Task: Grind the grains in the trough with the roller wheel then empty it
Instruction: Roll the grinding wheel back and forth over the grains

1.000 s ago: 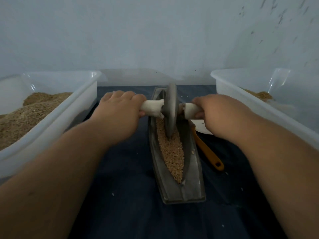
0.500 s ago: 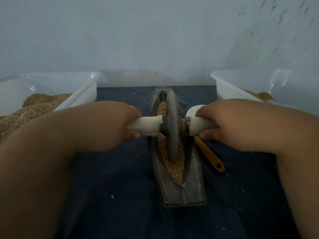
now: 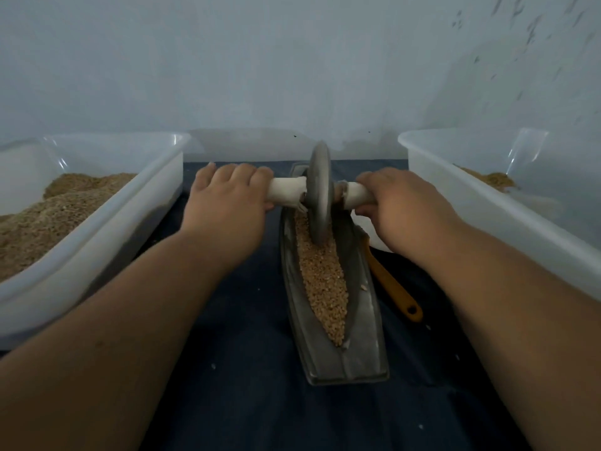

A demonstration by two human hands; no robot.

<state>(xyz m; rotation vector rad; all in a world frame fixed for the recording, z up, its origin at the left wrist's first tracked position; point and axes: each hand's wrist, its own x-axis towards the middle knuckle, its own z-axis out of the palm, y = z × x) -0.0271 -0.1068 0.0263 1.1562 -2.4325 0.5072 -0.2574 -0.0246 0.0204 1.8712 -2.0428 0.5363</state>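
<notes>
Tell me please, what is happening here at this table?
A person is grinding grains in a metal trough. The left hand and the right hand each grip one white handle of the roller wheel, which stands upright in the far part of the trough. The trough is not yet emptied. The left tub and the right tub hold grain too. An orange-handled tool lies right of the trough.

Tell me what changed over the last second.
The roller wheel rolled toward the person to mid-trough, then back out toward the far end of the trough. The left hand and right hand kept gripping its white handles throughout. Trough, left bin, right bin and the orange-handled tool stayed put.
</notes>
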